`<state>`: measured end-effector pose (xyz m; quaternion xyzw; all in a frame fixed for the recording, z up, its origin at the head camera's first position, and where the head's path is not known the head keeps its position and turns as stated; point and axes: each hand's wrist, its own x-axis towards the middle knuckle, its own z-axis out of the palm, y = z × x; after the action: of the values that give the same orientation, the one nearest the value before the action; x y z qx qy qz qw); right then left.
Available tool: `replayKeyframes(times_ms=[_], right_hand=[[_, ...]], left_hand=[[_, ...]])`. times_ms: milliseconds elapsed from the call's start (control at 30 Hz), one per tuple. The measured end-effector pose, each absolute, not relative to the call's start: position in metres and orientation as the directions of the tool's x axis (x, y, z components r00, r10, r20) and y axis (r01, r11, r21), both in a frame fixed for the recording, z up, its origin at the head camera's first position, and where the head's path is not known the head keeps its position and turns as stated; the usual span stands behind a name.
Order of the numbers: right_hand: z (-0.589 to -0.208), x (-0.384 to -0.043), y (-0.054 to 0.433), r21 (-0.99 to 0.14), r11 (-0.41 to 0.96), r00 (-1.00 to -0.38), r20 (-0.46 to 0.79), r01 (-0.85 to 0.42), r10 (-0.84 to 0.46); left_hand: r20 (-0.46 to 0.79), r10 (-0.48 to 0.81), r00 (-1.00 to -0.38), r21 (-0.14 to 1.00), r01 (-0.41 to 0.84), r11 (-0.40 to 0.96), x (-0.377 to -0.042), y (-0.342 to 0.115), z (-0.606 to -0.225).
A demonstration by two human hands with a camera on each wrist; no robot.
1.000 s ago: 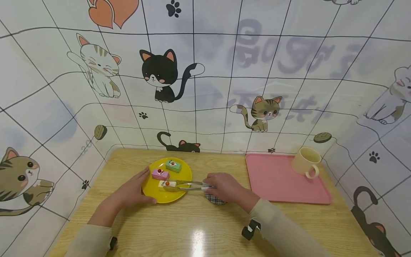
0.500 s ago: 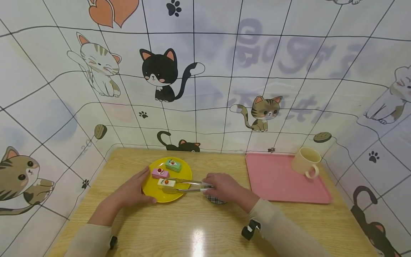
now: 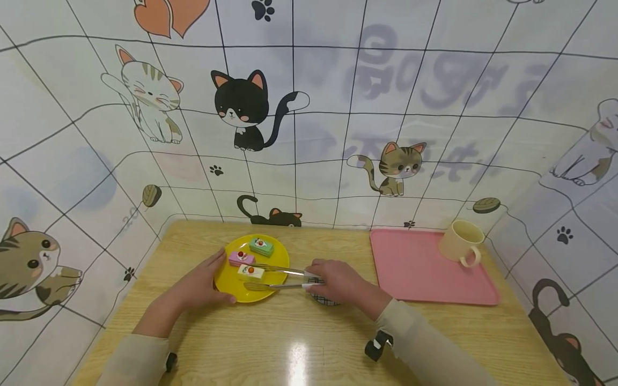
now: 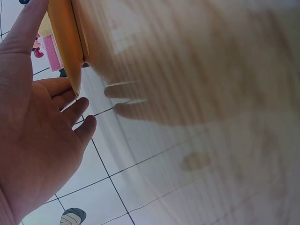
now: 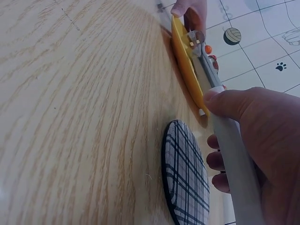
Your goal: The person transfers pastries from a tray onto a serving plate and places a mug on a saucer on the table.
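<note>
Tongs (image 3: 289, 286): spread wider than a second ago, when drawn in on the yellow cake (image 3: 251, 274); now with one arm along the far side of that cake and the other along its near side, with bare plate (image 3: 280, 257) between cake and near arm; contact with the far arm hard to tell.
Yellow cake: on the near half of the plate, white-topped, with an orange ball; barely shifted, if at all, since the earlier frames.
Right hand (image 3: 335, 281): curled round the pale handles of the tongs, with thumb pressed to one handle in the right wrist view.
Left hand (image 3: 200, 287): spread about the left rim of the plate, thumb toward the near edge; cannot tell how firmly.
Plate: yellow, round, flat on the counter (image 3: 270, 343).
Pink cake (image 3: 241, 258): just beyond the yellow cake and slightly left, red ball on top, near the end of the far tong arm.
Green cake (image 3: 262, 247): farthest back on the plate, right of the pink cake, with white topping.
Checked pad (image 5: 187, 176): round, dark-edged, below the right hand, partly covered in the head view.
Tray (image 3: 425, 268): pink, on the right of the counter, well apart from the plate.
Mug (image 3: 460, 241): cream, upright in the tray's far right corner.
Wall covering (image 3: 318, 123): white, dark-lined, printed with cats and paw prints.
Sleeves (image 3: 420, 338): beige.
</note>
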<state>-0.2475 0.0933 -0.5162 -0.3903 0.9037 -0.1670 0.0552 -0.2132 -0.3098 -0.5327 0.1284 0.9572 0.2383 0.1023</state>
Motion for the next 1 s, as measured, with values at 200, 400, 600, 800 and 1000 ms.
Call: replayKeyframes(times_ms=[200, 400, 600, 800, 1000], right_hand=[[-0.515, -0.247, 0.097, -0.347, 0.638, -0.693, 0.048, -0.687, -0.719], [-0.510, -0.242, 0.104, -0.367, 0.611, -0.682, 0.095, -0.701, -0.725], [-0.513, -0.239, 0.118, -0.382, 0.623, -0.704, 0.114, -0.683, -0.701], [-0.518, -0.235, 0.136, -0.440, 0.656, -0.761, 0.109, -0.613, -0.639], [-0.523, -0.225, 0.155, -0.537, 0.680, -0.840, 0.108, -0.499, -0.532]], left_hand=[[-0.124, 0.301, -0.945, 0.485, 0.207, 0.850, -0.213, -0.310, -0.530], [-0.124, 0.302, -0.945, 0.483, 0.208, 0.850, -0.212, -0.310, -0.531], [-0.130, 0.301, -0.945, 0.489, 0.203, 0.848, -0.213, -0.310, -0.533], [-0.133, 0.301, -0.944, 0.493, 0.201, 0.847, -0.214, -0.310, -0.532], [-0.133, 0.303, -0.944, 0.486, 0.205, 0.850, -0.214, -0.310, -0.534]])
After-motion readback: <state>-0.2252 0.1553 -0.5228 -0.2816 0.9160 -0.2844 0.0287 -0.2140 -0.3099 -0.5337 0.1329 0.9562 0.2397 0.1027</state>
